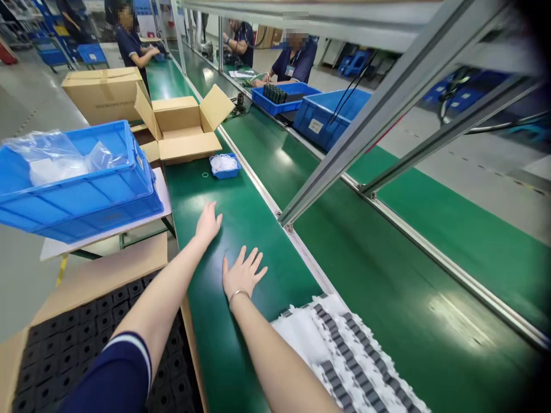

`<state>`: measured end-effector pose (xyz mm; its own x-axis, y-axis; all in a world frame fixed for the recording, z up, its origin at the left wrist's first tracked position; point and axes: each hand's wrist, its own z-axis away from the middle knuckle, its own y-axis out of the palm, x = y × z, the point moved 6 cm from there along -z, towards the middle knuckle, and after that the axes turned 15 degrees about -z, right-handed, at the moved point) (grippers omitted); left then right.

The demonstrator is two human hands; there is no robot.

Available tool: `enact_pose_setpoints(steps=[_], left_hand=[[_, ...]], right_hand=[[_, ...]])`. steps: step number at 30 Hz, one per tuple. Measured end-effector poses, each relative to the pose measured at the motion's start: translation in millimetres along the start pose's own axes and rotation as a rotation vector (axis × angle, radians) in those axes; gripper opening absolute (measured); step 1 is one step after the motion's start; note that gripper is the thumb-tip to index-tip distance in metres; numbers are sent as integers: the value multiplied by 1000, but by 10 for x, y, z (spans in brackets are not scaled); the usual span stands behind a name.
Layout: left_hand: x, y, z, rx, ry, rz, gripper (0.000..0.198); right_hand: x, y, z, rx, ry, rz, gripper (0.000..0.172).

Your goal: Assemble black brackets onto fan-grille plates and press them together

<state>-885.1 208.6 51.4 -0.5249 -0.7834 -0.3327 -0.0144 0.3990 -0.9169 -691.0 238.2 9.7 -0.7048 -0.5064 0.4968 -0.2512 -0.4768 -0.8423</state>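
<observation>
My left hand (209, 222) is stretched forward over the green work surface (241, 212), fingers extended and holding nothing. Lower and to the right, my right hand (244, 275) has its fingers spread, palm down and bare, with a thin bracelet at the wrist. Whether either palm touches the surface, I cannot tell. Ahead of my left hand sits a small blue tray (227, 172) of white bands, with one loose pale ring (205, 175) beside it. Near my right forearm lie rows of dark grey pieces (340, 335) among white, fluffy-edged sheets (301, 332).
An open cardboard box (189, 146) stands at the far end. Left are a blue crate (86, 201) with plastic bags and a carton of black foam-like blocks (64, 355). A metal post (344, 155) slants up on the right, before blue bins (321, 123). Several people work beyond.
</observation>
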Motion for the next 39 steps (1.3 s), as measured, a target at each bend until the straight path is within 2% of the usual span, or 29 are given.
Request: enact_pose_setpoints(steps=[3,6,9,13,15,18,23,26,29,33,37,39], left_hand=[[-24,85,-764,-8,6,-28,42],[-88,205,-1301,13,28,-62,40],[-155,306,-1565,40,31,-88,38],[-305,368,-1557,55,30,-106,36],[-424,383,-1411,76,48,-116,34],[-628,380,-1003,131,97,-138,32],[-1011,308,18,286,239,-150,38],[-1244,248,618,383,320,-129,43],[-1467,215,1078,504,397,-94,48],[-1789,152,1542,696,561,-45,52],[-1976,-113,1931,810,717,-11,55],[-1997,-260,1966,833,773,6,47]], right_hand=[[34,66,-9,-96,-106,-19,67],[-2,76,-50,-144,-189,-66,66],[-33,80,-71,-149,-211,-96,67],[-29,80,-67,-143,-210,-108,66],[-22,84,-65,-137,-212,-104,66],[-16,89,-60,-126,-220,-101,66],[1,63,-54,-122,-235,-115,64],[63,98,-57,-45,-280,-132,63],[111,169,-73,38,-285,-150,63],[136,159,-71,3,-307,-178,63],[134,102,-22,-36,-356,-187,60],[118,108,-18,-40,-357,-172,60]])
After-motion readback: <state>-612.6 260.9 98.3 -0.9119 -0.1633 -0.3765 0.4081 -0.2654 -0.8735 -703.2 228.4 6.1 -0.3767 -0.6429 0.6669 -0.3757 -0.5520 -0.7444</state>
